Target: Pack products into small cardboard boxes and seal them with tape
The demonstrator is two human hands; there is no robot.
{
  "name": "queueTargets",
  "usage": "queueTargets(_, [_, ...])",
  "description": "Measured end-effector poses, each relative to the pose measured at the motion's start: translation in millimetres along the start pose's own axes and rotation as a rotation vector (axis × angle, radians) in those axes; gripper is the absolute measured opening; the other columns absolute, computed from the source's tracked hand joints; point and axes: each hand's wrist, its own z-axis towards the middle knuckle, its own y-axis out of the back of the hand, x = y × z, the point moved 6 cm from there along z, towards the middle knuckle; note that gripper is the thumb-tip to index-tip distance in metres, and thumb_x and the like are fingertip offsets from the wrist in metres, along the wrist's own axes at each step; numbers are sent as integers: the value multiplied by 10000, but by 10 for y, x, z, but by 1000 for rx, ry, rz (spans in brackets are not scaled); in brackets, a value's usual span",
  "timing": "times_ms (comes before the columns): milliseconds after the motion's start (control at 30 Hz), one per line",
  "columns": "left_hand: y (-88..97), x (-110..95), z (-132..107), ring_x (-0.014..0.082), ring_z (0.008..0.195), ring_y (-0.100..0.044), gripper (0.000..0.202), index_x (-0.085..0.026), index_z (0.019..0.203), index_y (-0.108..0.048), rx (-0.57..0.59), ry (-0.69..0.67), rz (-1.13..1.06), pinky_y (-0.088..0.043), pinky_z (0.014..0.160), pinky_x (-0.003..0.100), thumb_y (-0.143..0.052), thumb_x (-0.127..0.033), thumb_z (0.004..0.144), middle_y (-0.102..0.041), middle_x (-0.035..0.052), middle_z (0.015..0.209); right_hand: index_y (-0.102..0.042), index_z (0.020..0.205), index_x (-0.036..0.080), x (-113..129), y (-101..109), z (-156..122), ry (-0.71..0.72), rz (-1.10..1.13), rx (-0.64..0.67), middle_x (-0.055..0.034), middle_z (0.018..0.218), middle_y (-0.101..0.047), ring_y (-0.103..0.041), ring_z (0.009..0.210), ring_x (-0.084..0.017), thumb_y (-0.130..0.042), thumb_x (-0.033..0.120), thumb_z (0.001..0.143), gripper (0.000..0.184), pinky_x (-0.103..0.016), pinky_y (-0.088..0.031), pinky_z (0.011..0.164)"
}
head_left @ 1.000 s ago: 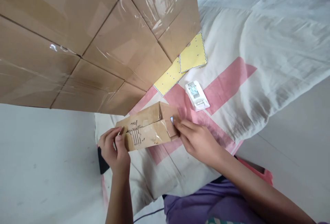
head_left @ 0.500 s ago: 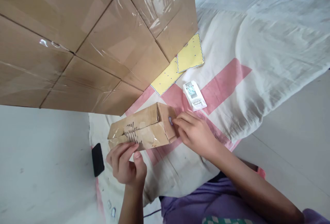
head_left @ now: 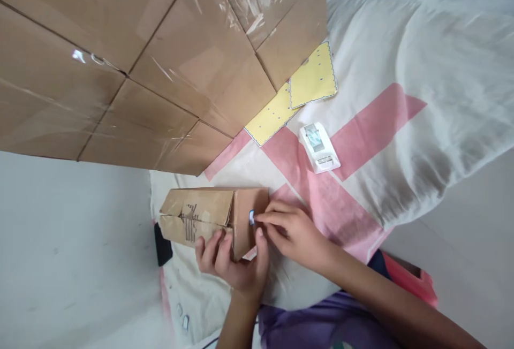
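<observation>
A long brown cardboard box point(head_left: 211, 204) with dark printed marks and clear tape lies on the cloth. My left hand point(head_left: 241, 266) grips its near corner, fingers on the printed side and thumb by the end face. On that end face is a small white sticker with a blue edge point(head_left: 251, 217). My right hand point(head_left: 295, 231) has its fingers bent close together, the fingertips at the sticker's right edge. Whether the sticker is fully stuck down cannot be seen.
Taped brown cartons point(head_left: 160, 70) are stacked at the upper left. Yellow sticker sheets point(head_left: 315, 78) lie at their base, near a white label dispenser point(head_left: 320, 148). A black phone-like object point(head_left: 163, 244) is at the left table edge. Small sticker pieces point(head_left: 185, 321) lie on the cloth.
The box has turned and shifted left in view, its end face showing more. My left hand has moved right to the near corner; my right hand has followed the sticker down and left.
</observation>
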Motion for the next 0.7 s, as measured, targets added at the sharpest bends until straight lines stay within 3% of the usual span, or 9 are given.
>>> queueTargets(100, [-71, -11, -21, 392, 1344, -411, 857, -232, 1428, -380, -72, 97, 48, -263, 1133, 787, -859, -206, 718, -453, 194, 1304, -743, 1074, 205, -47, 16, 39, -22, 103, -12, -34, 965, -650, -645, 858, -144, -498, -9, 916, 362, -253, -535, 731])
queueTargets(200, [-151, -49, -7, 385, 1346, -433, 786, -289, 1363, -389, -103, 173, 73, -280, 1103, 824, -845, -156, 737, -461, 176, 1325, -731, 1062, 215, -53, 75, 97, -30, 82, -13, -40, 982, -650, -654, 882, -160, -501, 1, 911, 349, -288, -557, 771])
queueTargets(300, [-192, -68, 12, 372, 1342, -454, 668, -320, 1256, -419, -117, 227, 68, -343, 1070, 817, -818, -125, 758, -487, 146, 1300, -639, 1224, 225, -53, 157, 190, -40, -19, -88, -93, 1228, -626, -604, 1170, -252, -577, 70, 906, 360, -441, -534, 995])
queueTargets(400, [-205, -14, -27, 381, 1365, -426, 615, -319, 1199, -408, -109, 271, 23, -339, 1070, 807, -799, -126, 765, -472, 157, 1328, -484, 1412, 250, -72, 92, 332, -34, -35, 1, -102, 1430, -540, -482, 1357, -288, -653, 115, 897, 557, -524, -432, 1129])
queueTargets(500, [-217, 82, -109, 399, 1411, -362, 600, -317, 1195, -352, -75, 299, 1, -261, 1094, 821, -766, -162, 790, -412, 172, 1401, -516, 1334, 235, -137, -21, 458, -83, 17, 110, -75, 1319, -609, -547, 1249, -269, -687, 77, 866, 522, -475, -474, 1052])
queueTargets(700, [-216, 180, -129, 387, 1445, -316, 665, -303, 1259, -331, -75, 285, 18, -211, 1137, 809, -770, -185, 774, -400, 160, 1410, -538, 1131, 220, -181, -95, 516, -80, -11, 71, -57, 1134, -622, -561, 1083, -259, -693, 63, 852, 356, -429, -464, 934])
